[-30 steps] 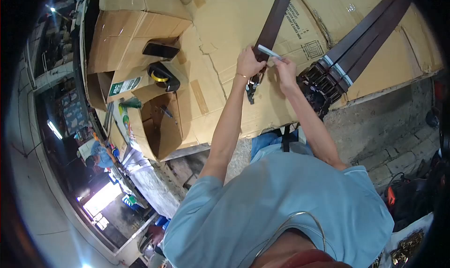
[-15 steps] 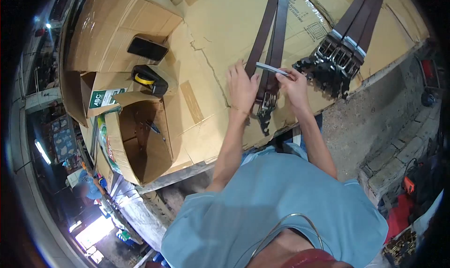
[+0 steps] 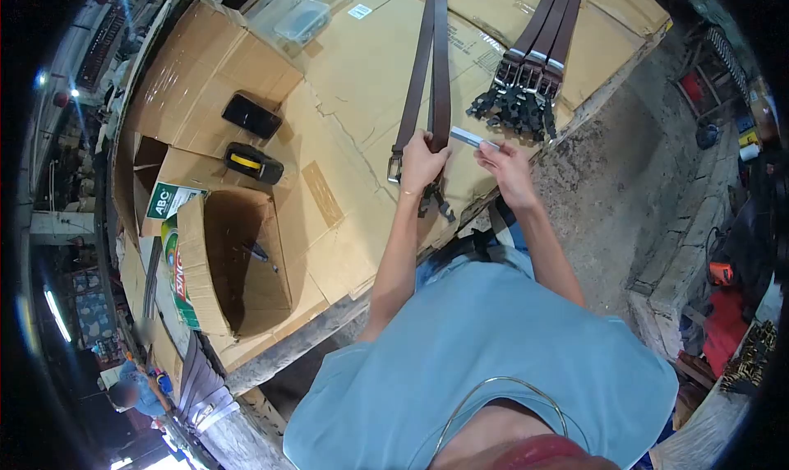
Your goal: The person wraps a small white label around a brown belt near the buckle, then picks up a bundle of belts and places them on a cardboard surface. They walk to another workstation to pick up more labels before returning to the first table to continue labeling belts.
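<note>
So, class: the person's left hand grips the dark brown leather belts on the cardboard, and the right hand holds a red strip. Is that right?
Not quite. In the head view the right hand holds a thin white strip, not red. The left hand does grip the dark brown leather belts on the cardboard.

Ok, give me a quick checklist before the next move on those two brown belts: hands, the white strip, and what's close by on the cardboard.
1. Left hand gripping the two brown belts near their buckle ends: ok.
2. Right hand pinching the white strip: ok.
3. Strip wrapped around the belts: not ok, it sits beside them.
4. Belts lying side by side, straight up the cardboard: ok.
5. Bundled belts apart from the held pair: ok.
6. Buckles aligned under the left hand: cannot tell, partly hidden.
</note>
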Tool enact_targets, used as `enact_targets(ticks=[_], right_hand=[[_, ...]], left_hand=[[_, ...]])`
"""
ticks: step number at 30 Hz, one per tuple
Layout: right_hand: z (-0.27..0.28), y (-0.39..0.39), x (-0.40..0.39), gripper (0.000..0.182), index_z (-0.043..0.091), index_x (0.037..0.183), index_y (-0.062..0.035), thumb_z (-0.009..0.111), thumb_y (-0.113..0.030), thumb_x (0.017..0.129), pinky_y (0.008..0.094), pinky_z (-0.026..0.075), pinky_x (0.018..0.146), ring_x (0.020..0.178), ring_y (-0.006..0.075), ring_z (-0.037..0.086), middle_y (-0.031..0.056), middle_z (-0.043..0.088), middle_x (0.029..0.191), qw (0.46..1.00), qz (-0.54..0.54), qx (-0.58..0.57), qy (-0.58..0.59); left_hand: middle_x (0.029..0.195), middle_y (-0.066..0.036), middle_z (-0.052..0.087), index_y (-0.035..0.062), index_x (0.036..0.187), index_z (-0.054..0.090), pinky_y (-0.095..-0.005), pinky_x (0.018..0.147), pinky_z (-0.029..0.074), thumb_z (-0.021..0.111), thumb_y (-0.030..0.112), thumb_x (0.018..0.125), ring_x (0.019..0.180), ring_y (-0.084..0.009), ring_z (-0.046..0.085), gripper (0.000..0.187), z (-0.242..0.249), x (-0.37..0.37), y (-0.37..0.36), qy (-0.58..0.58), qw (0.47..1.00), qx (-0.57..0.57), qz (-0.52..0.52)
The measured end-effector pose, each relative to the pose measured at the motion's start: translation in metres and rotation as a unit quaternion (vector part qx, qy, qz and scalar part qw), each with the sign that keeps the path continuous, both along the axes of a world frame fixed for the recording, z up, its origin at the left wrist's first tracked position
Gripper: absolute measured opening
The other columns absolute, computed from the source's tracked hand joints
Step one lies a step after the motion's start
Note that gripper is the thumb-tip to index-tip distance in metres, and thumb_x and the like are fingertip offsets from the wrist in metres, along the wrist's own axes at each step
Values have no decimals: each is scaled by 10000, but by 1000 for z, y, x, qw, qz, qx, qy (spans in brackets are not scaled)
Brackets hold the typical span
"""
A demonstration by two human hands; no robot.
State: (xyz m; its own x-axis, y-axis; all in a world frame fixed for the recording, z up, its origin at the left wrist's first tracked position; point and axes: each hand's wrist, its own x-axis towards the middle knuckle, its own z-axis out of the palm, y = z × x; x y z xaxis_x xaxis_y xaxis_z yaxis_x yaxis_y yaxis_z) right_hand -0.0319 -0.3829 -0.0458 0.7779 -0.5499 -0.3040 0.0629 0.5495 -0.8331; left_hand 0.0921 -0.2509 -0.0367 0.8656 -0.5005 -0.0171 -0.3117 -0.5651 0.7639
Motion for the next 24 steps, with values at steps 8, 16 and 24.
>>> enact_targets(ticks=[8,16,24], right_hand=[[-29,23,30,204,547,921,33,649,-113,821,271,503,698,771,165,614,104,610,861,991,107,72,31],[-33,28,34,151,578,846,25,678,-72,788,242,474,587,664,126,587,77,613,780,991,89,14,95],[-25,26,31,180,581,864,29,698,-71,771,219,456,558,633,106,567,74,613,769,990,109,21,91]], left_hand=[[831,-66,635,-39,956,583,-232,651,488,705,40,742,723,-113,597,259,-19,-44,28,224,925,-298,71],[776,-62,641,-41,872,632,-222,554,486,618,94,840,621,-92,588,140,-23,-28,26,331,888,-304,94],[774,-66,650,-61,897,641,-225,550,485,598,85,848,629,-93,595,160,-28,-30,27,343,879,-314,102]])
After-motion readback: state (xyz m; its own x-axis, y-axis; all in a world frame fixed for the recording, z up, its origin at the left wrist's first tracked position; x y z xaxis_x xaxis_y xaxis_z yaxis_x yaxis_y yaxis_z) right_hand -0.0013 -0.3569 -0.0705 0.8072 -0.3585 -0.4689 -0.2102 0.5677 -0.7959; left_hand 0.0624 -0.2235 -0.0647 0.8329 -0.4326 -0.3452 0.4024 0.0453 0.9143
